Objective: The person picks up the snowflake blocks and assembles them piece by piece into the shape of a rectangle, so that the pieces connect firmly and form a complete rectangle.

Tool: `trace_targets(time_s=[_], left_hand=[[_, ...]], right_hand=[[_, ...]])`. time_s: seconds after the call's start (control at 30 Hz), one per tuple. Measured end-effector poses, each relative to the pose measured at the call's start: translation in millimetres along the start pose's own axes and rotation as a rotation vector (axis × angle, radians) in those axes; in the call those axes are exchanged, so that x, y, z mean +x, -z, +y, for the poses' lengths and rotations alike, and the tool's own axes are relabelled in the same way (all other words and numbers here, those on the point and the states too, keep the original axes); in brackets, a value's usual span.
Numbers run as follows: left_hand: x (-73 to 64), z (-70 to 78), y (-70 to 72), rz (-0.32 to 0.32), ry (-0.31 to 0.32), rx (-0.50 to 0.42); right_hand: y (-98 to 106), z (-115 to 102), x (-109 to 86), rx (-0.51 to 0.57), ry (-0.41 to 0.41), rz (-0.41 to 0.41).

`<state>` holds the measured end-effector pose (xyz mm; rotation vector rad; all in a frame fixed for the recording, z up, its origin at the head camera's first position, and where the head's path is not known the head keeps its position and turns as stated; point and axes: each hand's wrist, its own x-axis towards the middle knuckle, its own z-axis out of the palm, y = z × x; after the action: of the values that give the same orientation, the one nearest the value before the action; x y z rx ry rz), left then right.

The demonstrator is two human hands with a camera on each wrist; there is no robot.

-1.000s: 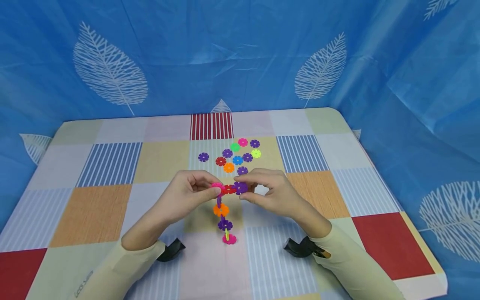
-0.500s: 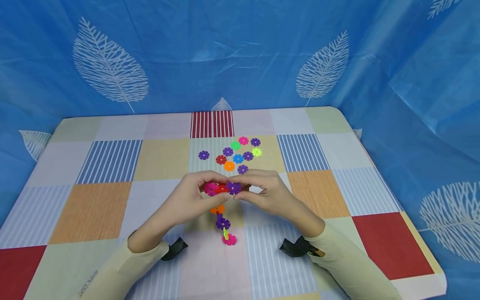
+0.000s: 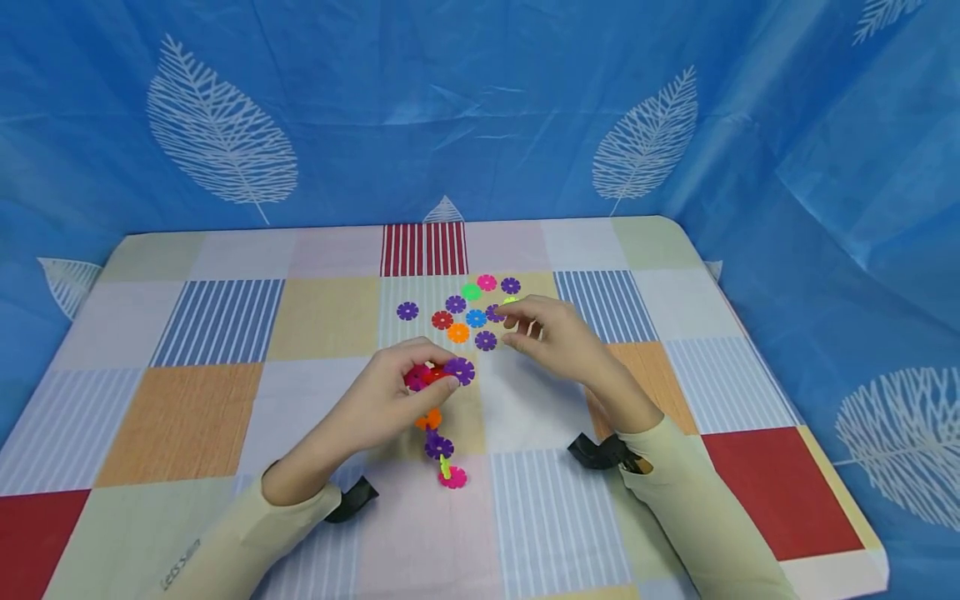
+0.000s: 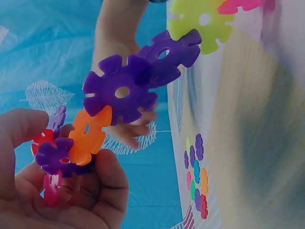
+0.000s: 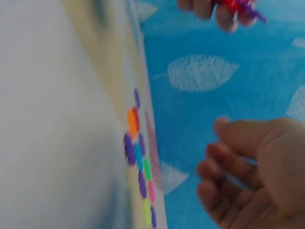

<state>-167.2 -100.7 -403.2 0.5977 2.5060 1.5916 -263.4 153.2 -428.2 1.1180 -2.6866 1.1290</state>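
Observation:
My left hand [image 3: 390, 392] grips a chain of interlocking flower-shaped plastic discs above the table. A purple disc [image 3: 460, 372] sticks out past the fingertips, joined to a red disc. Below the hand hang an orange disc [image 4: 87, 138], two purple discs [image 4: 116, 88], a yellow-green disc [image 4: 202, 21] and a pink disc [image 3: 453, 477] at the bottom. Fingers partly hide the pink and red pieces in the palm. My right hand [image 3: 558, 337] holds nothing, its fingers loosely bent. It hovers right beside the loose discs, nearest a purple disc [image 3: 486, 341].
Loose discs lie flat in a cluster mid-table, among them an orange disc [image 3: 458, 333], a blue disc [image 3: 476, 318] and a red disc [image 3: 442, 320]. Another purple disc [image 3: 407, 311] lies apart to the left. Behind the patchwork tablecloth [image 3: 315, 321] hangs a blue curtain [image 3: 450, 100].
Both hands came together at the chain, then my right hand let go of the purple disc and moved away towards the loose discs. My left hand keeps the chain, shifted slightly left.

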Motion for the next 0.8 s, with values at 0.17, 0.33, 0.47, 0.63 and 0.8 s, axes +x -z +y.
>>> trace_targets(time_s=[0.17, 0.33, 0.47, 0.63, 0.8], left_hand=[[-1.0, 0.8, -0.8, 0.002, 0.017, 0.005], [-1.5, -0.4, -2.0, 0.021, -0.001, 0.011], [0.0, -2.2, -3.2, 0.03, -0.027, 0.039], [1.4, -4.6, -3.8, 0.018, -0.043, 0.049], [1.1, -7.7, -5.2, 0.021, -0.054, 0.092]], right_hand=[[-10, 10, 5.3, -0.219, -0.076, -0.159], [-26, 10, 13.4, -0.333, -0.093, -0.244], [-32, 9, 16.6, -0.386, -0.125, -0.244], [-35, 10, 13.9, -0.407, -0.158, -0.214], [-36, 9, 7.0, -0.434, -0.18, -0.165]])
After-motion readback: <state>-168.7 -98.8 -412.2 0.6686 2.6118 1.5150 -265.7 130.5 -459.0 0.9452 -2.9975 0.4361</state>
